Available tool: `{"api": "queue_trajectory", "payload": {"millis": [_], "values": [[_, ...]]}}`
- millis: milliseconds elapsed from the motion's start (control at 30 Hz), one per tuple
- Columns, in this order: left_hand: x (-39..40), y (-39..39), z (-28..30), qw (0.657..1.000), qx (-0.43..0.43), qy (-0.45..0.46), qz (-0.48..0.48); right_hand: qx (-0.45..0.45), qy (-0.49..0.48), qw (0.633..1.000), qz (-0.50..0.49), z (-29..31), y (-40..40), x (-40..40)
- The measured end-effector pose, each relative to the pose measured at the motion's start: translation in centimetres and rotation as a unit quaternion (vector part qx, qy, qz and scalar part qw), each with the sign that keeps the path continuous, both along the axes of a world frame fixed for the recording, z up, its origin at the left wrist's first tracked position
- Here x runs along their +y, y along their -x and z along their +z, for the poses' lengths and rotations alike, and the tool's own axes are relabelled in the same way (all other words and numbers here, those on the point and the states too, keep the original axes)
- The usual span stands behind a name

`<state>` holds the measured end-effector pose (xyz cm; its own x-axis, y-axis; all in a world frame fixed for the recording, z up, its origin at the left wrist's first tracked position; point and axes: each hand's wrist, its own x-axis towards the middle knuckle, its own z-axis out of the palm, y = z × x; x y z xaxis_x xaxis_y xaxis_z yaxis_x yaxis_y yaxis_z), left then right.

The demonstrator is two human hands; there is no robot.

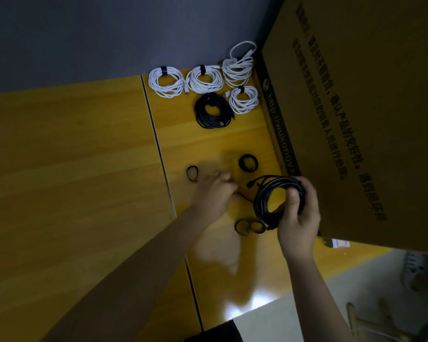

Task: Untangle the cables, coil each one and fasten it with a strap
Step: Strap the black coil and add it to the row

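Wooden table [84, 169], cardboard box [356, 119] rightward

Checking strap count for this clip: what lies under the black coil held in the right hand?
Below the black coil gripped by the right hand, looped straps lie on the table. The coil's lower edge covers part of them, so their number is unclear.
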<state>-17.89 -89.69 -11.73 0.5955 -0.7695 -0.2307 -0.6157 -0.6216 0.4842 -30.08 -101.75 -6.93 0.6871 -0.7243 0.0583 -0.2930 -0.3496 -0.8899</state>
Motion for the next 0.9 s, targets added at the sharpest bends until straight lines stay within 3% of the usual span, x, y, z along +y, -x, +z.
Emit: {"api": "queue_trajectory", "payload": {"millis": [133,300,533,733,900], "values": [[-0.9,-0.1,-0.7,0.997,-0.049,-0.023,-0.051,-0.012,0.002,1.000,-0.004,0.4,0.3,-0.2],[1.2,-1.6,0.3,0.987,-0.100,0.114,-0.058,-0.042,-0.046,0.998,-0.006,1.6,-0.7,0.1],[4.7,-4.0,1.9,0.968,-0.099,0.223,-0.053,-0.007,-0.114,0.982,0.149,3.0,-2.1,-0.4],[6.2,-3.7,2.9,0.960,0.069,0.261,0.073,0.036,-0.115,0.967,0.225,2.9,-3.4,0.9],[7.0,-2.8,3.2,0.921,0.223,0.280,0.152,0.083,-0.153,0.945,0.276,3.0,-4.5,2.3]]}}
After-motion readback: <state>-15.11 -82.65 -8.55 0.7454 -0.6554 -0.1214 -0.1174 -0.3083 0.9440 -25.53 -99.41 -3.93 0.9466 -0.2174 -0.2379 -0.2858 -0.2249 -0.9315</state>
